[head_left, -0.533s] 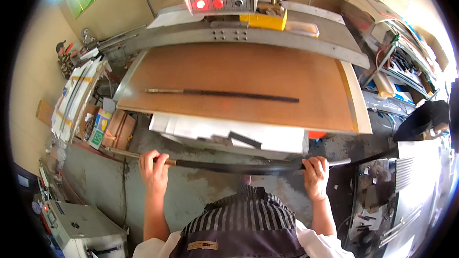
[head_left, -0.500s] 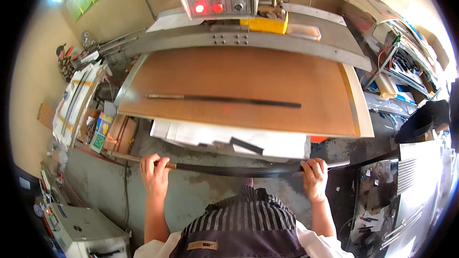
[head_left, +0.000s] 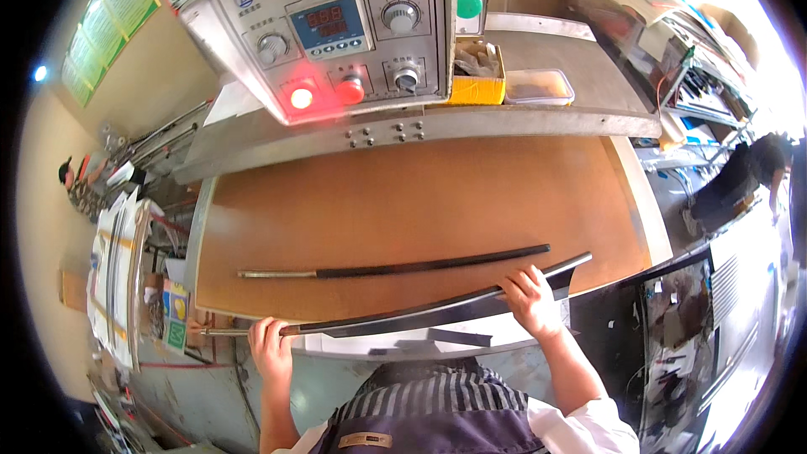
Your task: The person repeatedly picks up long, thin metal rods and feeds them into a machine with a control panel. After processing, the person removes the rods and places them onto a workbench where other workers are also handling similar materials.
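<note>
With both hands I hold a long thin metal rod [head_left: 227, 332] partly covered by a black sheet [head_left: 420, 315], which hangs as a flap along its near side. My left hand [head_left: 271, 349] is closed round the rod near the left end of the black part. Further right, my right hand [head_left: 531, 301] grips the rod and the sheet's edge from above. The rod slants up to the right, its right end over the brown board [head_left: 403, 193]. On that board lies a second rod, bare at the left and wrapped in black [head_left: 420, 266] along the rest.
A metal beam [head_left: 538, 124] crosses behind the board, beneath a control box [head_left: 336, 34] with a lit red lamp. A yellow box [head_left: 477, 88] and a clear tray [head_left: 538, 87] stand behind it. White sheets lie below the board's front edge. People are at the far left and right.
Both hands have moved forward with the rod, from in front of the machine to the board's near edge. The rod's right end has risen. My view has moved closer to the control box.
</note>
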`<state>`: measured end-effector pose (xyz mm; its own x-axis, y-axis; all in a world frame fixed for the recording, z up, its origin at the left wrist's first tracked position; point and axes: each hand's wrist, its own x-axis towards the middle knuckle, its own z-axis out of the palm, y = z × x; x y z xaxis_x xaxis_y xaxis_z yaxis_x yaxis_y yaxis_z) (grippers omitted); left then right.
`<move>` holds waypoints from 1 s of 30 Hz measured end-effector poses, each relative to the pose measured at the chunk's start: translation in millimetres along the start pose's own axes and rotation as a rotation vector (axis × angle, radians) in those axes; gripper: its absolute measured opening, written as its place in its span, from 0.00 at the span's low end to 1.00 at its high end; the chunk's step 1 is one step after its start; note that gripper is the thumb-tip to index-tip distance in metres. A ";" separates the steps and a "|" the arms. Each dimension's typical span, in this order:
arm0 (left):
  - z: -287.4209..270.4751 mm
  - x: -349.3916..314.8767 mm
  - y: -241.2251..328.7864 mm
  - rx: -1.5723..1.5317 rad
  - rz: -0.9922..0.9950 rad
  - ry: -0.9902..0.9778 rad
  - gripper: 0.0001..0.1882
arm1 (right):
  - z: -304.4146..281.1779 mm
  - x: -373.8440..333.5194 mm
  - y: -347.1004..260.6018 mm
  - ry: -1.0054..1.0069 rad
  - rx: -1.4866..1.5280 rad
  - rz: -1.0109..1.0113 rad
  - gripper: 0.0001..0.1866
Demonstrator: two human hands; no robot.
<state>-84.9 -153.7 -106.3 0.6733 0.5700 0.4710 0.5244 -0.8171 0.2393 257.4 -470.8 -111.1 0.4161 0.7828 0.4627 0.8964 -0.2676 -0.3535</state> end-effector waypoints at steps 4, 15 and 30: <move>45.5 61.3 -49.1 -0.108 0.007 -0.029 0.15 | 39.4 50.9 21.8 0.047 0.012 -0.021 0.14; 230.2 250.5 -144.2 -0.285 0.038 -0.105 0.14 | 203.7 199.1 156.7 -0.026 -0.058 0.161 0.16; 289.6 280.1 -118.8 -0.056 -0.037 -0.235 0.35 | 203.9 211.2 133.0 0.108 -0.115 0.361 0.27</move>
<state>192.3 127.9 -248.7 0.7604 0.5983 0.2525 0.5255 -0.7954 0.3019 433.4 -226.5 -226.1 0.7163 0.5647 0.4099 0.6978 -0.5811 -0.4188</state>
